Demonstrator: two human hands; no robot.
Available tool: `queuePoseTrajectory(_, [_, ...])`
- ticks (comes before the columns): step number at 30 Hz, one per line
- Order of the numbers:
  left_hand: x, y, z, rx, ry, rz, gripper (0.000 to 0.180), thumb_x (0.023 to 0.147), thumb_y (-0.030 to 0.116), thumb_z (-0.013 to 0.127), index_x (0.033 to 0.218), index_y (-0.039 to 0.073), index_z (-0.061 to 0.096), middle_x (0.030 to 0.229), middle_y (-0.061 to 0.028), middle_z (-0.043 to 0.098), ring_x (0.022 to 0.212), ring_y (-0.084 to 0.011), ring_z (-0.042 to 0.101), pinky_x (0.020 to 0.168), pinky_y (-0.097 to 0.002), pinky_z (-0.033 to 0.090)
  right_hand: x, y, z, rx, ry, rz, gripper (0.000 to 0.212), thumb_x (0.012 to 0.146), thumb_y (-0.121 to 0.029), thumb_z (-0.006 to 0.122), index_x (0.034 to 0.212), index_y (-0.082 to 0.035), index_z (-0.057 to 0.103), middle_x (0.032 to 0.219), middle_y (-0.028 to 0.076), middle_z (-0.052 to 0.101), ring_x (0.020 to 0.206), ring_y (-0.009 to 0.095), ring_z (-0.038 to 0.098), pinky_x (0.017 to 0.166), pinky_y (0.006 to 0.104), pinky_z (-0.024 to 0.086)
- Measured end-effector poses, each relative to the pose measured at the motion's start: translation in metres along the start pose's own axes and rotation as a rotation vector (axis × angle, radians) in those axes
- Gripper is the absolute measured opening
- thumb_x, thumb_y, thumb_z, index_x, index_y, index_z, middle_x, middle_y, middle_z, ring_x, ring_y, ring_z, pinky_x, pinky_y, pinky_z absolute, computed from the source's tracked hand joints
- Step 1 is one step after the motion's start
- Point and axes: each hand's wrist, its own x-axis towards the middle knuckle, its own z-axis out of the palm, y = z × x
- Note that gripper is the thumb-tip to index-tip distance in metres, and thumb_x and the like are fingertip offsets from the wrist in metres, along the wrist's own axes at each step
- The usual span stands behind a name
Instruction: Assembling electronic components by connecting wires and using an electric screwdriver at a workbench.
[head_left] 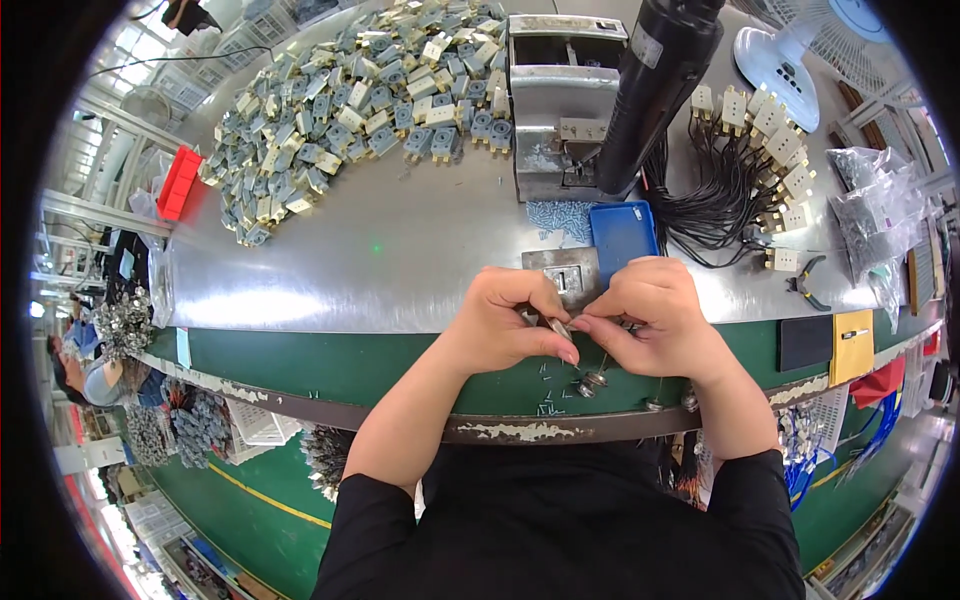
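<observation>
Left hand (505, 318) — tight pinch, small part (561, 328)

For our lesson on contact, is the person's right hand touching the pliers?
Apart. The head view shows a stretch of metal tabletop between the right hand and the pliers.

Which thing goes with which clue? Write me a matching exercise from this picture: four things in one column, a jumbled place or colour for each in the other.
Things:
1. left hand
2. tray
3. bin
4. pliers

Clues:
A. red, toward the left side of the bench
B. lying to the right of the black cables
C. close beside the right hand
D. blue

Pairs: 1-C, 2-D, 3-A, 4-B
</observation>
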Motion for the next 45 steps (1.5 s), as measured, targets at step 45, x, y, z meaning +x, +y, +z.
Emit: queuePoseTrajectory(45, [-0.002, 0.0, 0.016, -0.774, -0.123, -0.359, 0.032, 0.111, 0.028, 0.053, 0.123, 0.0, 0.065, 0.083, -0.0057, 0.068, 0.069, -0.014, 0.063, 0.057, -0.0276, 0.05, -0.005, -0.001, -0.017, 0.245, -0.104, 0.267, 0.019, 0.085, 0.0, 0.072, 0.103, 0.002, 0.078, 0.077, 0.011, 0.073, 0.062, 0.015, 0.066, 0.057, 0.0269, 0.049])
